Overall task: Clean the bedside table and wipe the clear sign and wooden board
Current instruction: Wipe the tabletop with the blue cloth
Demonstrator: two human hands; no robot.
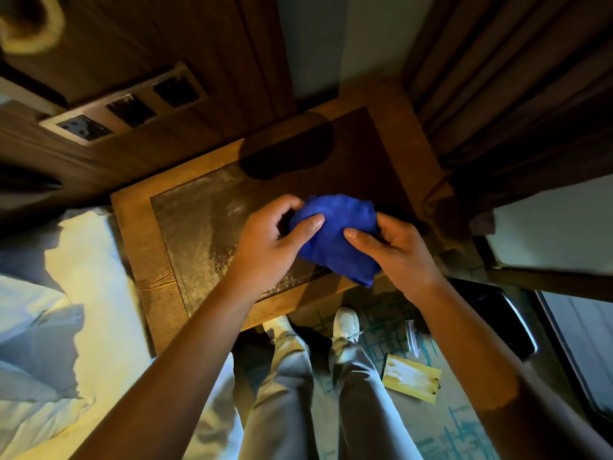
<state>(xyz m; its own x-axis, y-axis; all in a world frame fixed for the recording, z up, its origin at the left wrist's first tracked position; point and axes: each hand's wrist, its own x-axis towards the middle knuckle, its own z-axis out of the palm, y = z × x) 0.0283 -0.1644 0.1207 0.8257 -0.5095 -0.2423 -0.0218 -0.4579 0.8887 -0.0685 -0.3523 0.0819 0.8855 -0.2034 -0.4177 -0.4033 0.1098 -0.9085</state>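
Blue cloth (336, 235), bunched, gripped between left hand (268, 242) and right hand (396, 250), directly above bedside table (139, 240), slightly right.

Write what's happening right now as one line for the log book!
hands: left hand and right hand both grip blue cloth | where: above bedside table | floor: wooden board lying there

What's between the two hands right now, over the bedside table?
A bunched blue cloth, gripped by the left hand and the right hand above the bedside table, as the head view shows.
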